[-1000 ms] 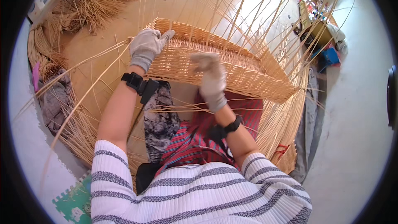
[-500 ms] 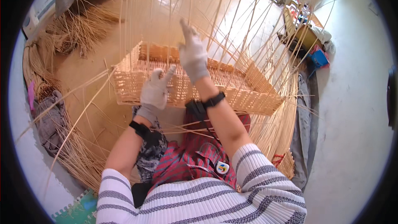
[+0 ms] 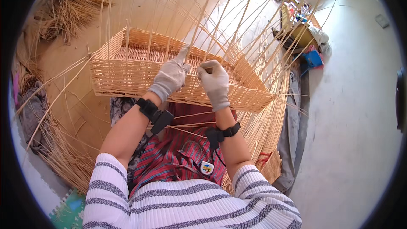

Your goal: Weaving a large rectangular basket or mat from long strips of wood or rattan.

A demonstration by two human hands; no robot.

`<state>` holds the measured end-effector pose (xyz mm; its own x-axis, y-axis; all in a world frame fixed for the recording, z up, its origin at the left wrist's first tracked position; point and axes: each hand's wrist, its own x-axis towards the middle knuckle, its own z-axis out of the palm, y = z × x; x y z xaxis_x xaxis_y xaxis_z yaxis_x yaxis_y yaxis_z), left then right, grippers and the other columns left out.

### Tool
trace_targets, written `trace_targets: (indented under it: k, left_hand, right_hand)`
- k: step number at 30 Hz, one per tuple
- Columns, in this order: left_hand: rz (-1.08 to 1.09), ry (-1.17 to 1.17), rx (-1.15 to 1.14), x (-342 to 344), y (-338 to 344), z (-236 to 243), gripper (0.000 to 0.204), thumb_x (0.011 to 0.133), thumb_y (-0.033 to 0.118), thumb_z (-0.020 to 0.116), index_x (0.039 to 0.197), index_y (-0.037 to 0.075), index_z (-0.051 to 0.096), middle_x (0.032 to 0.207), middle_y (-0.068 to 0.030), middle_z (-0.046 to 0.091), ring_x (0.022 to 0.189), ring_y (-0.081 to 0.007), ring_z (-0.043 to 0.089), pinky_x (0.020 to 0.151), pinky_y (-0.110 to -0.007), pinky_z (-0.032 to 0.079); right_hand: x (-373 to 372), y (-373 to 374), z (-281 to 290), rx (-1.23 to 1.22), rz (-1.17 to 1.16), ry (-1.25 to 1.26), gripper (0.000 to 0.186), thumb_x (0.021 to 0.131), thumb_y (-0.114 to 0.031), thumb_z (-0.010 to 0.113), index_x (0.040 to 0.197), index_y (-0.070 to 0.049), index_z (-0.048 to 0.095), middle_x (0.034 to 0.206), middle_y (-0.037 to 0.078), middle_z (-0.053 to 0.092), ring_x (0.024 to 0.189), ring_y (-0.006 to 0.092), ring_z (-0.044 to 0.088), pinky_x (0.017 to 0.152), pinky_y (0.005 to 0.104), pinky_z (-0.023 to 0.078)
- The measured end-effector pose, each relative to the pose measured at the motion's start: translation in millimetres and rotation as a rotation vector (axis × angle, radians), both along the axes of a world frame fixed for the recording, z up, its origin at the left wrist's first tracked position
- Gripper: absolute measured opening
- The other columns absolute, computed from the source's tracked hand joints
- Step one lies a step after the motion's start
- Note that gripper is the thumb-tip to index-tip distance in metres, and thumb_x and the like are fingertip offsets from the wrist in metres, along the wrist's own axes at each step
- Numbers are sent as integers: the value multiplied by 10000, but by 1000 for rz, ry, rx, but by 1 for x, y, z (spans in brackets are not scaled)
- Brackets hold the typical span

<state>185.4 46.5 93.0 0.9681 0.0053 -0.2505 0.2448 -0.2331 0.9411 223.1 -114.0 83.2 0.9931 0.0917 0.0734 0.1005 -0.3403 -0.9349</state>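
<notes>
The gloved left hand point(image 3: 170, 76) points its index finger over the near wall of a rectangular wicker basket point(image 3: 123, 76); the gloved right hand point(image 3: 215, 82) curls narrowly beside it — whether either grips a strand, I cannot tell. Tall stakes point(image 3: 205, 10) rise around the basket — below, a white emblem badge point(image 3: 207, 168) on red striped cloth point(image 3: 180, 144).

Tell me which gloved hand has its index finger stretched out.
The left hand, pointing toward the wicker basket's far side; the right hand has its fingers curled.
</notes>
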Motion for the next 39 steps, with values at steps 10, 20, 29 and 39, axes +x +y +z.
trace_targets:
  k: [10,20,29,39]
  left_hand:
    - [-82,-332,713,7,20,-2,741,998,131,579,1638,330,261,1133,-207,712,945,-377,713,815,-498,567]
    - [493,-570,-741,-38,82,-11,153,1068,193,597,1188,100,583,950,-92,727,594,-88,644,446,-235,520]
    - [690,-500,-356,-51,123,-69,134,969,188,764,1036,77,733,815,43,661,622,-29,553,541,-197,458]
    - [635,-890,571,-94,77,-31,129,910,112,777,1015,42,749,853,-107,696,762,-254,696,664,-350,539]
  right_hand:
    - [52,27,59,-238,506,187,631,912,30,600,1524,-84,499,943,90,723,692,104,635,603,266,526]
    - [15,44,16,-2,309,101,486,1010,-214,668,1428,-37,493,884,125,753,611,134,604,562,347,513]
    - [-32,97,-5,-609,172,-732,375,857,-387,793,1091,-118,679,965,122,652,932,343,647,812,488,510]
    - [-25,107,5,-680,110,-642,287,845,-390,792,902,-133,678,874,103,626,841,328,635,741,471,488]
